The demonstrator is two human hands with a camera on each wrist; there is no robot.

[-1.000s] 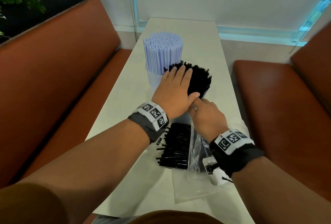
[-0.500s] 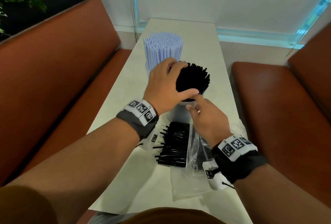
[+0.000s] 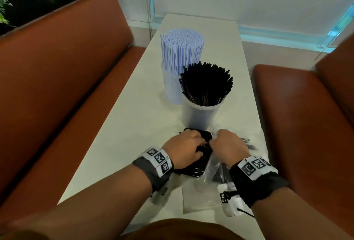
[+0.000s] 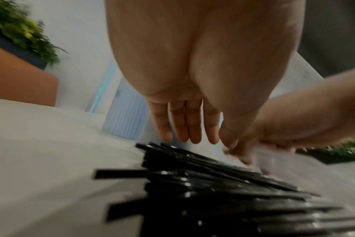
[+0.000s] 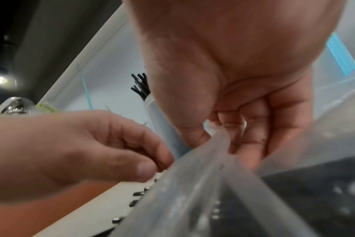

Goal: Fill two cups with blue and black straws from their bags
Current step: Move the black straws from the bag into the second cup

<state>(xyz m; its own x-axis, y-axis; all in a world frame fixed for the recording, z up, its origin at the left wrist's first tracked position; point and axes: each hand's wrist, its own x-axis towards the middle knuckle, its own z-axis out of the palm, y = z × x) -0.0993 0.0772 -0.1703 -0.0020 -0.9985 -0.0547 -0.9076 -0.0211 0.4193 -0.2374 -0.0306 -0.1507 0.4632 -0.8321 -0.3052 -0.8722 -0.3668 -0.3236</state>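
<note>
On the near end of the table (image 3: 122, 124), loose black straws (image 3: 199, 160) lay in a pile under the left hand (image 3: 183, 148), fingers straight and relaxed over them, holding nothing. Just right, the right hand (image 3: 228, 146) pinched the clear bag (image 3: 208, 165) between thumb and fingers. Farther off stood one cup (image 3: 199, 117) of black straws and, behind it to the left, the blue straws (image 3: 181, 48).

Soft, dim daylight from the far window; both wrist views are motion-blurred, the head view curving at its edges.
</note>
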